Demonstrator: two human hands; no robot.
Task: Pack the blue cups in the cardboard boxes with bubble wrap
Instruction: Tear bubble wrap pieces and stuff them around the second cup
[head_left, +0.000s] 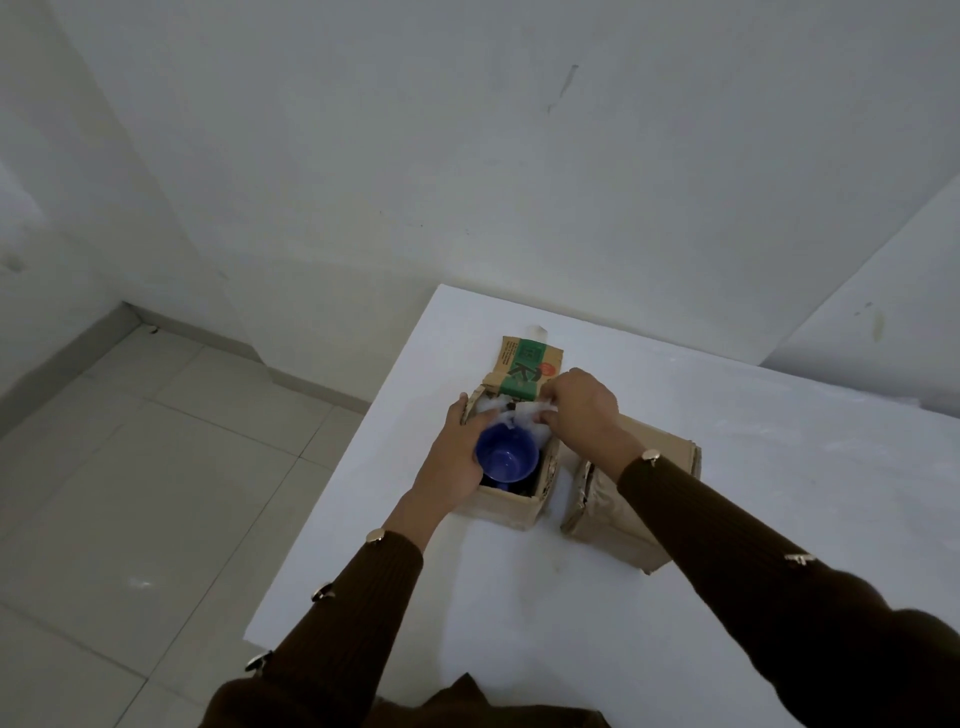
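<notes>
Currently, a blue cup (503, 453) is gripped by the left hand (456, 458), tilted in the mouth of the open cardboard box (511, 506) on the white surface (779, 467). Bubble wrap (524, 415) at its far side is pinched by the right hand (584, 410). 1 closed cardboard box (608, 535) is set just right.

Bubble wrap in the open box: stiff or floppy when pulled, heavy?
Probably floppy: the bubble wrap lies crumpled and bunches where the right hand pinches it. Likely light, since a fingertip pinch seems enough. It may drag against the blue cup, which the left hand holds in the open box.
</notes>
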